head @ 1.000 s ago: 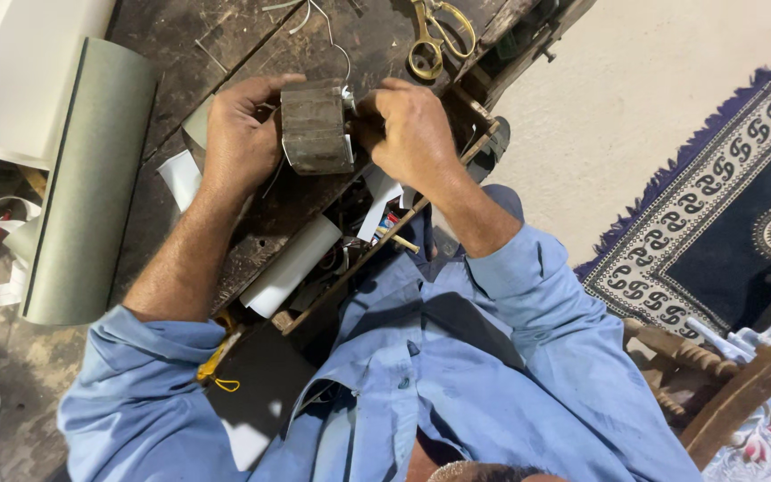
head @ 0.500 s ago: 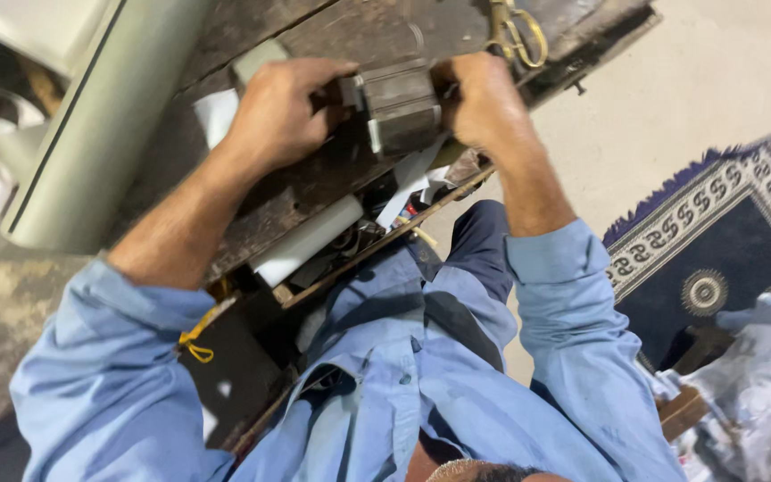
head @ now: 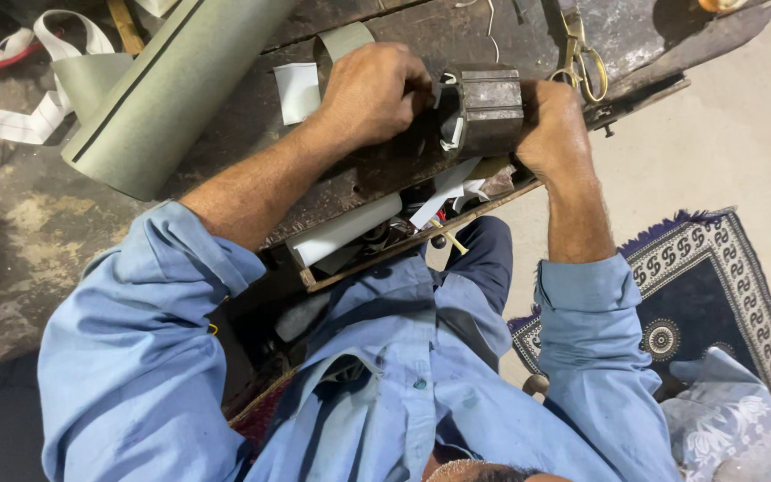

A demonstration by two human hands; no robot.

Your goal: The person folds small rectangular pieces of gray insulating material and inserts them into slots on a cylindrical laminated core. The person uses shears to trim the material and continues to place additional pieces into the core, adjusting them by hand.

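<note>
- Shifted since the earlier frame: metal stator core (head: pixel 490 112) and both hands sit further right in view.
- Green insulation-paper roll (head: pixel 167 85): lies far left on the worktop (head: pixel 385 170).
- Left hand (head: pixel 372 94): curled, fingers at the core's end among white paper slips.
- Stator core: on the worktop edge; likely heavy, rigid; best gripped by its ends.
- Right hand (head: pixel 553 129): closed round the core's far end.
- Open drawer (head: pixel 403 236): holds a white roll and paper scraps.

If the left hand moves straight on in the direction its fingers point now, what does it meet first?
The left hand points toward the grey metal cylinder, with its fingertips at the white paper strips in the cylinder's end. Those strips come first, then the metal, which the right hand grips.
</note>
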